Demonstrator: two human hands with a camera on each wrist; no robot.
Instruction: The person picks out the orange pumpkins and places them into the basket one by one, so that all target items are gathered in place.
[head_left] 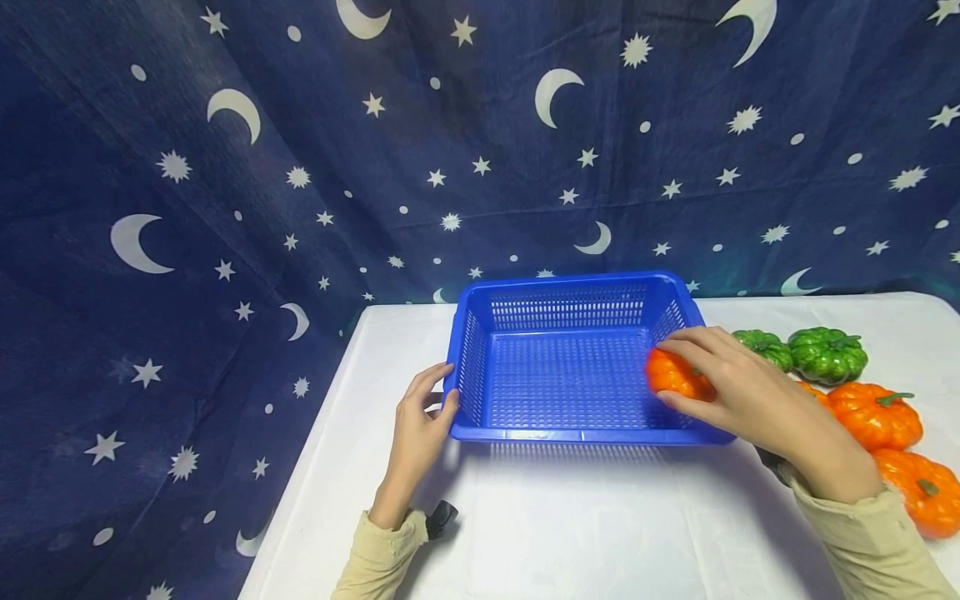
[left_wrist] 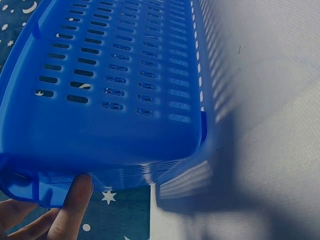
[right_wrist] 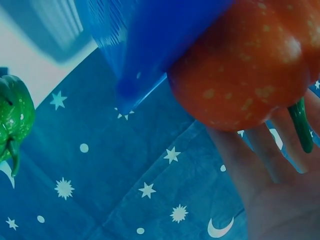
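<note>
A blue plastic basket (head_left: 577,435) with slotted walls stands on the white table. At its left end my left hand (head_left: 417,425) holds the rim, fingers on the outside edge; the left wrist view shows the thumb (left_wrist: 75,205) against the basket wall (left_wrist: 115,135). My right hand (head_left: 738,383) grips an orange toy pumpkin (head_left: 672,373) over the basket's right end. In the right wrist view the pumpkin (right_wrist: 240,70) has a green stem, and the fingers (right_wrist: 240,155) lie along its side. Part of the basket's right wall is hidden behind the right hand.
To the right of the basket lie green pumpkins (head_left: 827,354) and several orange pumpkins (head_left: 873,417), partly behind the right forearm. A dark blue cloth (head_left: 480,150) with moons and stars hangs behind the table. White tabletop (head_left: 570,525) extends in front of the basket.
</note>
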